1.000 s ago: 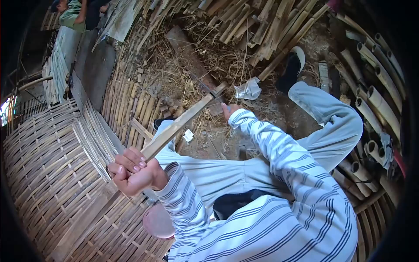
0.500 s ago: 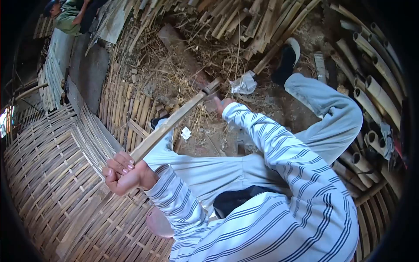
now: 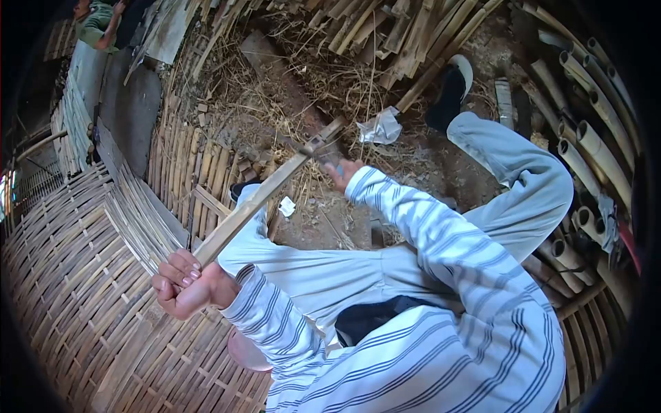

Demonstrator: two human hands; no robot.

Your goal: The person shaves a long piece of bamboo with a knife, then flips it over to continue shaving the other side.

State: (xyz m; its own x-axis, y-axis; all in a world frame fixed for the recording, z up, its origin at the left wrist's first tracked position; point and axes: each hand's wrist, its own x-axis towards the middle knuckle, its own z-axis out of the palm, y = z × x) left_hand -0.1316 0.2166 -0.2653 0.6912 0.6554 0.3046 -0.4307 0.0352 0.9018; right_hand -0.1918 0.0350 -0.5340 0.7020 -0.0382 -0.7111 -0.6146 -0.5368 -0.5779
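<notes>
My left hand (image 3: pixel 189 283) is closed around a long split-bamboo strip (image 3: pixel 251 205), which slants up and away to the right. Near the strip's far end, a dark knife blade (image 3: pixel 297 146) lies across it, touching the bamboo. The fingers of my right hand (image 3: pixel 345 174) are wrapped round the knife's handle, mostly hidden by the hand. A brown log (image 3: pixel 279 69) lies on the ground beyond the far end of the strip.
Woven bamboo matting (image 3: pixel 62 275) spreads on the left. Bamboo poles (image 3: pixel 599 151) are stacked at right, split pieces (image 3: pixel 385 34) at the back. Crumpled plastic (image 3: pixel 380 128) lies on the straw-strewn ground. Another person (image 3: pixel 100 24) is at the far upper left.
The knife blade has turned and now sticks out further to the left across the bamboo. My right hand has moved slightly down and left; the view has shifted a little.
</notes>
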